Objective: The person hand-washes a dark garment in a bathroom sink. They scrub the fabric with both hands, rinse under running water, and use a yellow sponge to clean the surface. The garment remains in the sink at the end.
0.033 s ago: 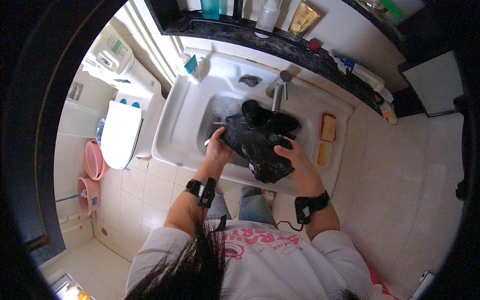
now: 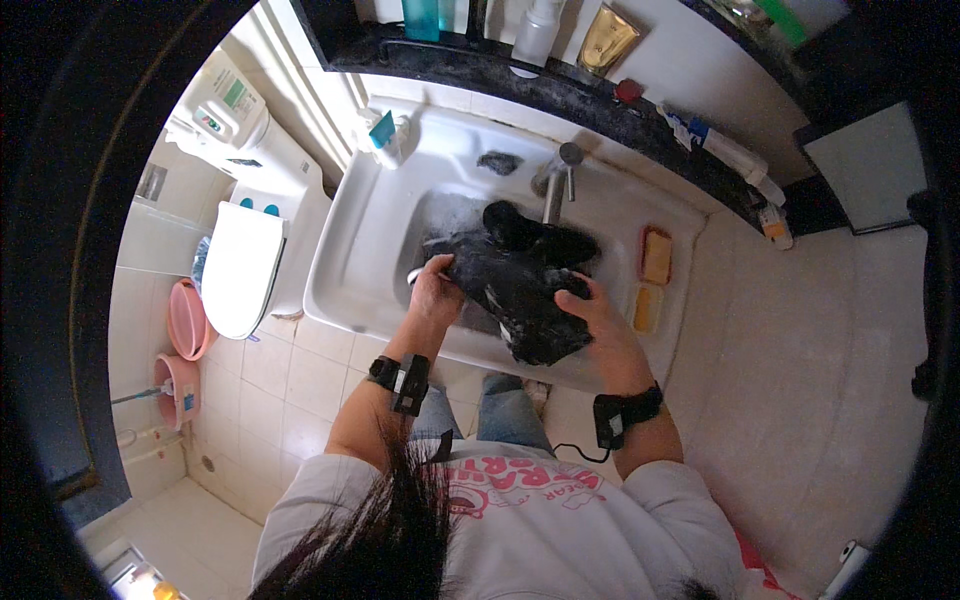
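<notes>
A wet black cloth with whitish suds lies bunched over the white sink, its lower folds near the front rim. My left hand grips its left end, thumb on top. At the right end my right hand is closed on the same cloth, thumb across it. More bunched black fabric sits behind it under the faucet; I cannot tell whether it is the same piece. Cloudy, sudsy water shows in the basin. The fingers under the cloth are hidden.
On the sink's right rim lie two yellowish soap bars, one in a reddish dish. A white tube with a teal label stands at the back left. A dark shelf with bottles runs behind. A toilet stands left.
My right hand has shifted slightly right with its end of the cloth, and the lower folds have moved a little right. My left hand stays nearly in place.
</notes>
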`<move>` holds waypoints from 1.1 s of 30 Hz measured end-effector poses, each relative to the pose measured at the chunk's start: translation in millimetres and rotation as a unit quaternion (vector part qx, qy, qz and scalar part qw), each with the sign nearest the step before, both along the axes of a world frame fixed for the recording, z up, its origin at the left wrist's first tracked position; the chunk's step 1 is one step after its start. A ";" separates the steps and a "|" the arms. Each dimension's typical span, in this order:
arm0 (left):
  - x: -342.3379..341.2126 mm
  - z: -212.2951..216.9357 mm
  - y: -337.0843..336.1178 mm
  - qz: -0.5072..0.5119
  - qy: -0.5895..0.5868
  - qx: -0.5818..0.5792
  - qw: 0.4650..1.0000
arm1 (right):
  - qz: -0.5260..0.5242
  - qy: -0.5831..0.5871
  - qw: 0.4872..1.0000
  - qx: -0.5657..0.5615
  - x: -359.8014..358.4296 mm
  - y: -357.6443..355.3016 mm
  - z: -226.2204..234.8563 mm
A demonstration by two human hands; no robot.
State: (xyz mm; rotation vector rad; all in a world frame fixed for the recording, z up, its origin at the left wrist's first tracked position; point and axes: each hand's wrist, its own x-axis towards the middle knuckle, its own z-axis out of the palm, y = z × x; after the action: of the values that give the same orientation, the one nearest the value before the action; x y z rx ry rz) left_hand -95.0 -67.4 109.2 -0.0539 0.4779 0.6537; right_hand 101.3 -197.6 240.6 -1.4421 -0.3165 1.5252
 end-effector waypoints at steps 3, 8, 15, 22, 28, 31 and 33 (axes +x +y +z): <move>5.7 32.5 9.2 -0.033 -0.105 0.136 0.985 | -0.053 -0.062 0.994 0.067 13.7 -14.6 43.7; 24.8 85.5 -1.6 -0.003 -0.068 0.112 0.991 | -0.116 -0.060 0.984 0.119 32.8 -28.8 54.5; 20.5 36.9 6.8 -0.028 -0.067 0.088 0.993 | -0.178 0.067 0.982 0.014 19.7 -8.9 -38.2; 27.9 -21.0 -13.0 -0.094 0.030 0.042 0.994 | -0.128 -0.290 0.948 0.015 -77.6 30.7 -112.5; 30.7 -10.0 -6.8 -0.091 0.398 0.183 0.894 | -0.218 -0.503 0.836 -0.011 -96.5 81.6 -139.2; 25.1 -11.1 3.8 -0.124 0.330 0.196 0.915 | -0.162 -0.423 0.890 -0.049 -115.8 88.1 -124.8; 24.9 -12.8 9.5 -0.128 0.353 0.225 0.899 | -0.093 -0.399 0.910 -0.061 -117.3 88.5 -123.9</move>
State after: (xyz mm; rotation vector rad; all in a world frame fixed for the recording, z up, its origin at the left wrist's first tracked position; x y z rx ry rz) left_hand -70.1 -58.0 96.4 0.6991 1.0010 0.4945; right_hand -16.0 -109.0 116.7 -2.0909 -0.5513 0.7454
